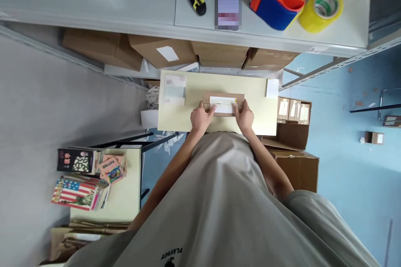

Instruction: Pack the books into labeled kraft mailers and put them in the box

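Pressing the white label [223,104] onto the small cardboard box [223,104] at frame centre, you are gripping it with left hand [200,117] and right hand [244,116]; smooth outward evenly.

You have a small brown cardboard parcel [223,104] with a white label, lying flat near the middle of the pale desk [194,121].
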Demonstrator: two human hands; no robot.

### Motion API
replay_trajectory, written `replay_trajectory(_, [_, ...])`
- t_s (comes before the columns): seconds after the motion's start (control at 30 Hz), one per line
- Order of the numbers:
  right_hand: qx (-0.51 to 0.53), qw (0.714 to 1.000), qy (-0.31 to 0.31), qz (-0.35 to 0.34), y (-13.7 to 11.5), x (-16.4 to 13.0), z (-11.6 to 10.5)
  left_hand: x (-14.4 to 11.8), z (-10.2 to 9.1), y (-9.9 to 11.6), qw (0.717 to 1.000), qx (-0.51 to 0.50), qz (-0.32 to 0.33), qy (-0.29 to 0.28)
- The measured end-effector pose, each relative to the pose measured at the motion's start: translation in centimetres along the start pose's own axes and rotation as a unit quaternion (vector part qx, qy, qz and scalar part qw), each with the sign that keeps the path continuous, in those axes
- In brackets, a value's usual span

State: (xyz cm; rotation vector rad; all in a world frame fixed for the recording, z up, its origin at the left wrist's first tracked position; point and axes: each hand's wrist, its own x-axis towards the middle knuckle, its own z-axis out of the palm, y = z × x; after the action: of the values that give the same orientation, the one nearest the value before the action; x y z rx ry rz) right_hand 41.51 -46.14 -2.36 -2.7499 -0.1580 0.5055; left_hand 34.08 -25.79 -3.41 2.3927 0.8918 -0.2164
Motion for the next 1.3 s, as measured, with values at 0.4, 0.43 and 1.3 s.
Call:
replay_trajectory(0.4, [0.217, 0.975, 0.005, -0.053, 3.9, 0.7, 0.0, 1.5, -2.4, -2.5, 0.984, -0.174, 0.039, 0.002])
replay_trajectory(0.43, [0.209, 0.976, 0.023, -0.058, 3.9, 0.3, -0.7, 1.2, -2.7, -2.7, 0.981, -0.186, 0.057, 0.005])
replay_trajectory(1.3, [0.373, 0.922, -0.100, 0.032, 7.0, 8.3, 5.1, 9.8, 5.4, -9.9, 0.964, -0.264, -0.011, -0.038])
